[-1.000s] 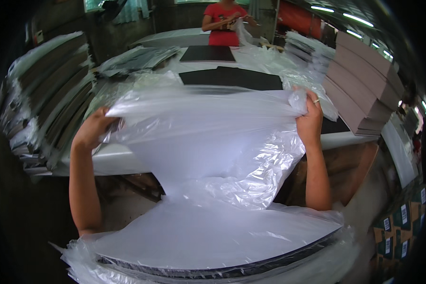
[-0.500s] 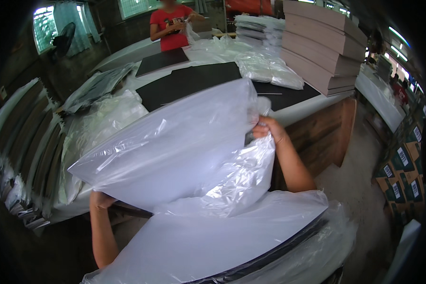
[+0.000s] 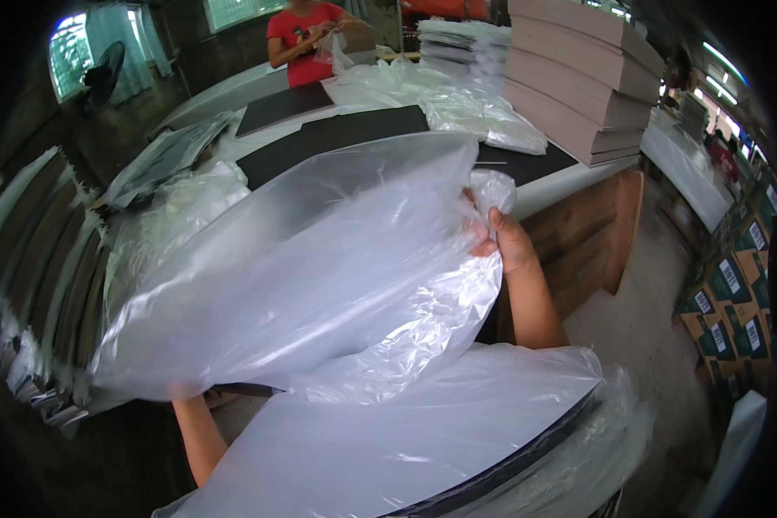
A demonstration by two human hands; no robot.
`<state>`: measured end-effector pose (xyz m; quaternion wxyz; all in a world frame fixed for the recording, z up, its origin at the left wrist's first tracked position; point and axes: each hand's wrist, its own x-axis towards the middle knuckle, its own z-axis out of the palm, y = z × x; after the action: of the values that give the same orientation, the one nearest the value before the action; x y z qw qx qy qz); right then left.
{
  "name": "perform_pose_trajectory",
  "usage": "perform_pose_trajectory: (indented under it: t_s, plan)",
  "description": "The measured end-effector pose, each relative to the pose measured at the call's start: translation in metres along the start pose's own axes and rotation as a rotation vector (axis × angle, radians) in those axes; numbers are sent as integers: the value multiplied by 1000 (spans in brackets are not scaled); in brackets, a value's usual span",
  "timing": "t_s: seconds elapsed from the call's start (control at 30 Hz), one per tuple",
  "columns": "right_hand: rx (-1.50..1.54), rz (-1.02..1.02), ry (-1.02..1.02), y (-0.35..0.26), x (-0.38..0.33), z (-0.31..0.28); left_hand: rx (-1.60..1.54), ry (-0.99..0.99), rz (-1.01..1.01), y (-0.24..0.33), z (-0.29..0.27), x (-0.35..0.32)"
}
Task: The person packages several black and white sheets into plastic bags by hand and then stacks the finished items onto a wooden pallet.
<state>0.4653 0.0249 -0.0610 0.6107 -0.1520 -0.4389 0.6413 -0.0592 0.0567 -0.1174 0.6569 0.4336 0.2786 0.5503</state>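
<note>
A large clear plastic bag (image 3: 233,285) with a flat white sheet showing through it spans the space in front of me. My right hand (image 3: 505,242) is closed on the bag's bunched right end, thumb up and fingers curled into the film. Under the bag's lower left corner is my left hand (image 3: 184,392); the film covers its fingers, so their hold cannot be made out. Close to me lies a stack of white-topped, plastic-wrapped flat pieces (image 3: 388,449), with a dark layer at its right edge.
Black boards (image 3: 341,129) lie on the table beyond, beside folded plastic bags (image 3: 483,116) and a tall stack of greyish boards (image 3: 570,78). Stacked sheets (image 3: 39,250) stand at left, cartons (image 3: 734,293) at right. Across the table a person in a red shirt (image 3: 306,39) handles clear plastic.
The bag has ballooned, and its left end has dropped and swung leftward over my left hand. My right hand has turned, its thumb now up. The view has shifted slightly.
</note>
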Motion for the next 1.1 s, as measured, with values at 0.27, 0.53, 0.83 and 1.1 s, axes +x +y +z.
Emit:
perform_pose_trajectory:
  t_s: [0.27,0.53,0.83,1.1]
  plan:
    - [-468,-371,382,-16,28,29,-13,12,29,10,-2,8]
    - [53,198,238,49,41,-70,-50,4,-19,-15,-16,16]
    - [-56,426,374,121,-17,-124,-57,-94,-212,-44,-17,20]
    - [272,716,266,202,-43,-184,-86,159,-616,-170,-148,-16]
